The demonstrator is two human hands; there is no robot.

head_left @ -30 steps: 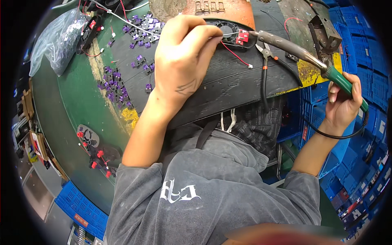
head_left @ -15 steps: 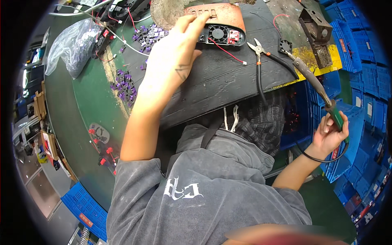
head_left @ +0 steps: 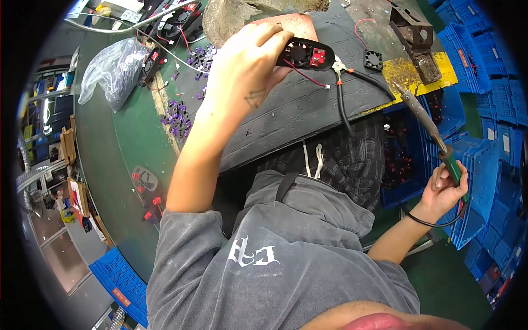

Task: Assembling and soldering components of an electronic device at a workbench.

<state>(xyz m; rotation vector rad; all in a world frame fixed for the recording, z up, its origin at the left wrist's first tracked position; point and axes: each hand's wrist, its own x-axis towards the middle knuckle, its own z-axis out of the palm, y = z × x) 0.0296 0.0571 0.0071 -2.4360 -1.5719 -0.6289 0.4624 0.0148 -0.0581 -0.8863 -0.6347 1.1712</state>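
Observation:
My left hand [head_left: 242, 77] is closed on the near side of a black oval fan housing [head_left: 328, 50], raised above the dark work board. Set in the housing are a round black fan [head_left: 298, 53] and a small red circuit board [head_left: 318, 57]; a red lead with a white plug hangs from it. At the right, my right hand [head_left: 443, 192] grips a soldering iron [head_left: 422, 116] by its green handle. Its tip points up and left, over the board's yellow edge and touching nothing I can see. Cutting pliers [head_left: 363, 78] with black handles lie beside the housing.
Behind the housing sits a reddish-brown block [head_left: 301, 26]. A loose small fan [head_left: 373, 60] and a rusty metal stand [head_left: 415, 41] are at the right. Purple-black small parts [head_left: 177, 120] lie left, near a clear plastic bag [head_left: 113, 77]. Blue crates [head_left: 473, 187] stack at the right.
My left hand has lifted the housing off the reddish-brown block and toward the right. The soldering iron's tip has drawn away from the loose fan, toward me.

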